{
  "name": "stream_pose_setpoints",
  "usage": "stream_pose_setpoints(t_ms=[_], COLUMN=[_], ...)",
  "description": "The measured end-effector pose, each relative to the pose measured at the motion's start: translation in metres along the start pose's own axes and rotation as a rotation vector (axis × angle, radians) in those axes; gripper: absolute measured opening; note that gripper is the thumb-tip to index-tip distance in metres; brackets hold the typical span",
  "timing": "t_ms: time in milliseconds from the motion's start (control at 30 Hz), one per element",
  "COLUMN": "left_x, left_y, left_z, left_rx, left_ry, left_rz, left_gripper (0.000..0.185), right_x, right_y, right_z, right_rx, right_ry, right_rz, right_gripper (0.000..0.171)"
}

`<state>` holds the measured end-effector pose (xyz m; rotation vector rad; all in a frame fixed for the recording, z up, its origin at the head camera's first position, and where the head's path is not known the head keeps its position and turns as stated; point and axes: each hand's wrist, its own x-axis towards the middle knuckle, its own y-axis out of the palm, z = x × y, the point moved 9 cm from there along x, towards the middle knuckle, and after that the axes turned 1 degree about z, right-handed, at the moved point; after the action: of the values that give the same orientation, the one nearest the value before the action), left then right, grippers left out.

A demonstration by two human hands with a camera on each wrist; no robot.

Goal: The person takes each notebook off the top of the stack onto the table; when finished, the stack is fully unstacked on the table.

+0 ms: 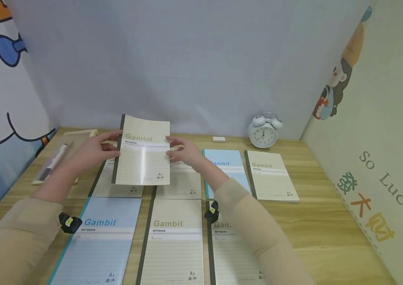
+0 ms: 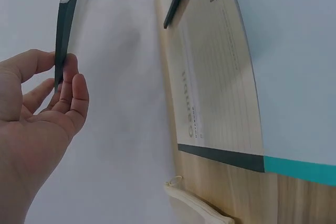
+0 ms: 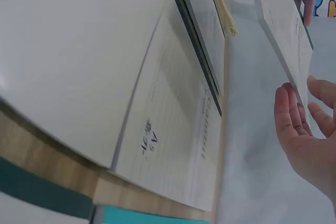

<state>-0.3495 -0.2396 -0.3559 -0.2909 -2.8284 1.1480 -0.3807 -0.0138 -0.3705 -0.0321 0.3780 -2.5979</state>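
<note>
Notebook [image 1: 143, 152] stands upright at frame centre, long axis vertical, between my hands: left hand [image 1: 92, 149] pinches its spine edge, right hand [image 1: 184, 152] its opposite edge.

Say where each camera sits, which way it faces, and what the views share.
Head: worn high, facing forward and down at the desk; both sleeves, left hand and right hand holding up the beige notebook.
Left wrist: beside the left hand, looking along the notebook's dark spine.
Right wrist: beside the right hand, facing the opposite edge.
All three share that notebook.
</note>
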Motion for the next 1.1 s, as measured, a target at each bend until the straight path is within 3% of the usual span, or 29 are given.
stream_pose_setpoints(t_ms=[400, 733, 1100], left_x=[0.006, 0.007, 0.005], left_y=[0.007, 0.017, 0.039], left_z=[-0.052, -0.105, -0.161], left_rx=[-0.097, -0.211, -0.271], left_ry=[0.065, 0.149, 0.248], left_rz=[-0.007, -0.04, -0.018], left_gripper=[0.066, 0.06, 0.062], right_x=[-0.014, -0.059, -0.097], right_y=[-0.05, -0.08, -0.127], right_z=[0.02, 0.06, 0.069], right_rx=[0.012, -0.004, -0.059], right_ry=[-0.102, -0.178, -0.219], right_rz=[0.005, 0.071, -0.045], right_gripper=[0.054, 0.059, 0.054])
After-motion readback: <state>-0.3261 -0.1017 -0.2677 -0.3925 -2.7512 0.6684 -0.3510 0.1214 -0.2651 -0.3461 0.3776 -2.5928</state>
